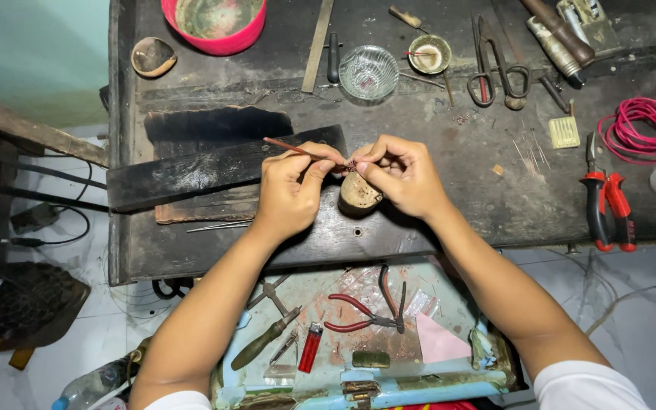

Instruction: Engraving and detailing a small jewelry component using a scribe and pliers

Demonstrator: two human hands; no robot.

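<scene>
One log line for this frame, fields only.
left hand: holds thin stick | right hand: pinches small piece | below: round wooden block | surface: dark workbench

Both bare forearms reach up from the lower edge of the head view and converge toward the middle, elbows spread wide, short white sleeves showing at the bottom. The left hand point(291, 190) is curled, knuckles up, its thumb and forefinger pinched together at the tips with the other fingers folded beneath. The right hand point(402, 173) faces it, wrist bent slightly inward, its thumb and forefinger likewise pinched, remaining fingers bunched behind. The fingertips of the two hands nearly touch, just apart.
</scene>
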